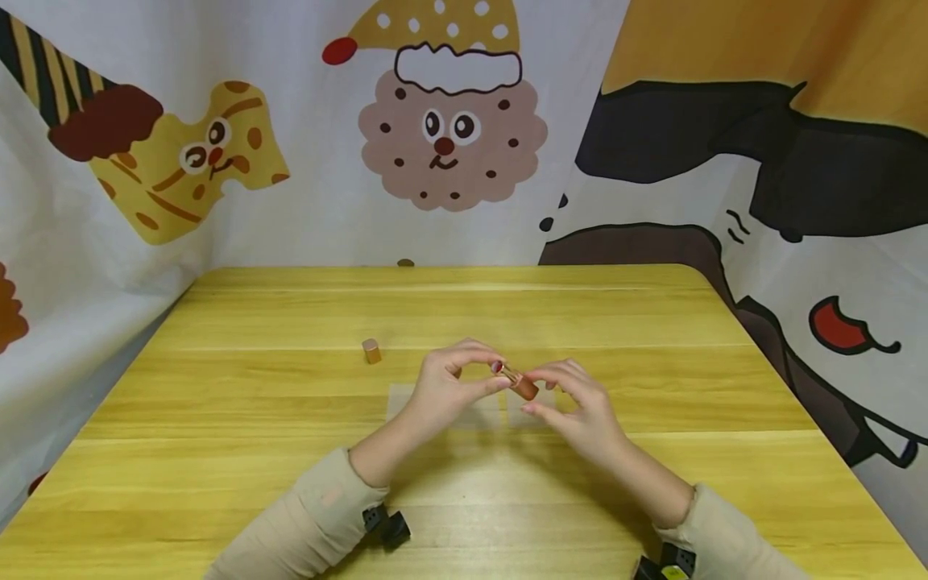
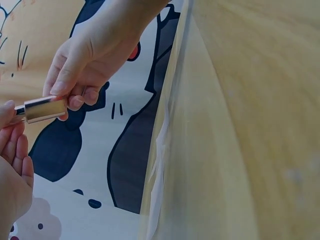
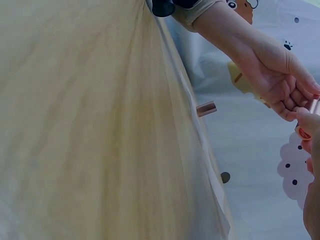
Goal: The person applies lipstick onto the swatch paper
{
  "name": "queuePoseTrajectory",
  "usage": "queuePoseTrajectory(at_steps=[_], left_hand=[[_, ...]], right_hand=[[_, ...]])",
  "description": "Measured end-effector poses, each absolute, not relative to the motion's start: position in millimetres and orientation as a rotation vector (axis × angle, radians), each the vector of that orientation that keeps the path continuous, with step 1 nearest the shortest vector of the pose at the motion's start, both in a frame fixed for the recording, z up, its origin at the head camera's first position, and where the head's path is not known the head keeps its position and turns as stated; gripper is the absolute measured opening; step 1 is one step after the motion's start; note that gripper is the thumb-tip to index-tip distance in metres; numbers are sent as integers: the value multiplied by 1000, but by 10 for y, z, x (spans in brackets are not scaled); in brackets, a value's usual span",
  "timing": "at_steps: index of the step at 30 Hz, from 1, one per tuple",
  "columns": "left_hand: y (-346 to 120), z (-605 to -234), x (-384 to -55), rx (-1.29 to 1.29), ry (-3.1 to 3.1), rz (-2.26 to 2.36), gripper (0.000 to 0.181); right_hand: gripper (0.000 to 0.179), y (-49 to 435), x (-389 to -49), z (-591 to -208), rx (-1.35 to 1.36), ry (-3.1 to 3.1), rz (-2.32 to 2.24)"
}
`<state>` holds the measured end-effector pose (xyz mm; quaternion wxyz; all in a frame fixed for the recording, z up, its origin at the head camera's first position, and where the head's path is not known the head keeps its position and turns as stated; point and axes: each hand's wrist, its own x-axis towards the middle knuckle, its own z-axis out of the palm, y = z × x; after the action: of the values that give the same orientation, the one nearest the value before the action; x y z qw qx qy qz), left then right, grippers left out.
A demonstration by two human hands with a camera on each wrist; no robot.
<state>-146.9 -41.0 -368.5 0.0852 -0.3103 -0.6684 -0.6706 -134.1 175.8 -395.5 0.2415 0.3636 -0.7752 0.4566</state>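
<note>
Head view: my left hand [image 1: 445,387] pinches the lipstick [image 1: 525,388]; my right hand [image 1: 583,407] touches it, grip unclear. Likely twisting; next needs steady turning, cap [image 1: 372,353] at nine o'clock.

Lipstick [image 1: 525,387] | shiny copper tube | uncapped, red tip showing | tilted, tip leftward | held above table [image 1: 652,387]

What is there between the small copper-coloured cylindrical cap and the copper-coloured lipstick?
In the head view, bare yellow wooden table beside the cap, then the left hand, holding the lipstick.
</note>
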Motion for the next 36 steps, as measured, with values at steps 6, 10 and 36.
queuePoseTrajectory(at_steps=[6, 10, 36], left_hand=[[-410, -3675, -1454, -916, -1995, -2019, 20], [-409, -3681, -1453, -914, -1994, -2026, 20], [-410, -3703, -1465, -938, -1992, -1997, 20]], right_hand=[[27, 1738, -1351, -3961, 995, -2091, 1244], [27, 1735, -1348, -3963, 992, -2088, 1234], [38, 1741, -1322, -3967, 1039, -2146, 1176]])
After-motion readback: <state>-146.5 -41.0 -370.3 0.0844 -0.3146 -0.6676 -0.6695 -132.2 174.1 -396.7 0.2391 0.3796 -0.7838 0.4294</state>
